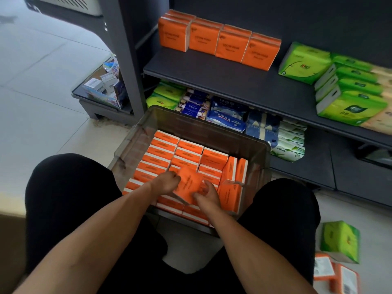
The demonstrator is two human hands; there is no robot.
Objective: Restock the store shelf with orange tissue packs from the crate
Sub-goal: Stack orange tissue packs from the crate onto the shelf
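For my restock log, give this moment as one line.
stage: picking | left hand and right hand: gripping orange pack | in crate

Orange tissue pack [188, 184] in the hands: blurring with motion, its print unreadable, its edges lying under the fingers [206, 186]. Green packs [352, 109] on the shelf [233, 79]: running off the right edge. Orange-and-white packs [335, 274] on the floor: being cut by the bottom edge; small boxes [106, 85] at left too small to read.
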